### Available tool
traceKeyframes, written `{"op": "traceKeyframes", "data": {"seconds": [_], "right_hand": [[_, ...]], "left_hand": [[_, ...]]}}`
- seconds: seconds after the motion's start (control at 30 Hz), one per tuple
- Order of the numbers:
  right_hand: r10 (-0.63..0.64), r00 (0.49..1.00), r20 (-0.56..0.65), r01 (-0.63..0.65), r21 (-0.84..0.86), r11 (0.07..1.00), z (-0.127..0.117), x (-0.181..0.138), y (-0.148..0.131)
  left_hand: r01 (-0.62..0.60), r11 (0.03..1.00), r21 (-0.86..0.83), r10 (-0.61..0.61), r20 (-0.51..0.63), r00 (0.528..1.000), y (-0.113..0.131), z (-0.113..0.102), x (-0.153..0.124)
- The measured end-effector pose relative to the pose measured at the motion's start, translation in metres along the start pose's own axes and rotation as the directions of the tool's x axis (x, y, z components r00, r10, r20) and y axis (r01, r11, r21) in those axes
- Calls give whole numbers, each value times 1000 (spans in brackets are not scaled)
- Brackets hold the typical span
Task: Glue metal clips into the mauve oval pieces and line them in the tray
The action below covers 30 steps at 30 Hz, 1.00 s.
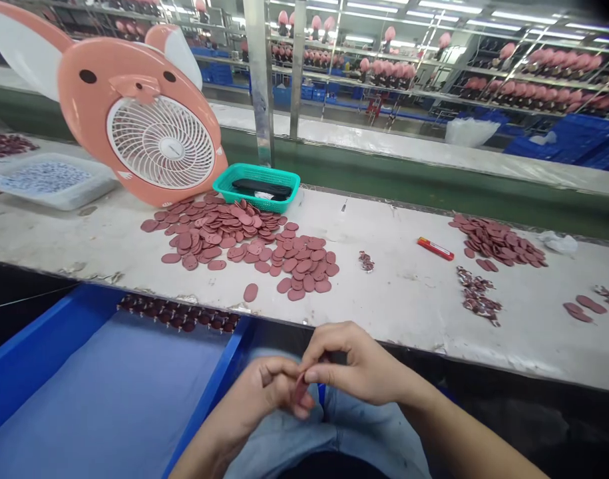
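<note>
Above my lap, my left hand is closed around a small flat dark-red oval piece. My right hand pinches the top of that same piece between thumb and fingertips. Whatever else the fingertips may hold is too small to make out. In front of my hands, a large heap of similar oval pieces spreads over the worktable. One loose oval piece lies near the table's front edge. A little cluster of small shiny parts lies to the right of the heap.
A pink animal-shaped fan stands at the left, beside a green basket and a white tray. Below the edge, a blue bin holds rows of dark pieces. Right: a red tube, another oval heap, metal bits.
</note>
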State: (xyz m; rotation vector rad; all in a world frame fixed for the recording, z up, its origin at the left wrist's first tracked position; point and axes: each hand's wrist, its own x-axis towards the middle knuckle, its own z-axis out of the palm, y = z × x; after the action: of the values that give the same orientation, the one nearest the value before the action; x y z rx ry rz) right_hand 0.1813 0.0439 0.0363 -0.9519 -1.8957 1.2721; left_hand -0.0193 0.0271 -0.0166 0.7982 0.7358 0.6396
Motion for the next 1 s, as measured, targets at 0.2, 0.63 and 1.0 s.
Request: {"op": "traceKeyframes", "data": {"seconds": [0.2,0.63,1.0], "right_hand": [[23,996,-84,-39,-190,981,-32,21,9],[151,750,-644,-535,-456,711,-140,133,90],[-42,817,-575,-142,-271,952,-74,-2,8]], "left_hand": [[156,969,-192,-138,106,985,-13,-3,1],[-84,871,-483,41,-100,994,-27,7,-16],[-285,769,-573,57,-383,922,-8,16,-17]]}}
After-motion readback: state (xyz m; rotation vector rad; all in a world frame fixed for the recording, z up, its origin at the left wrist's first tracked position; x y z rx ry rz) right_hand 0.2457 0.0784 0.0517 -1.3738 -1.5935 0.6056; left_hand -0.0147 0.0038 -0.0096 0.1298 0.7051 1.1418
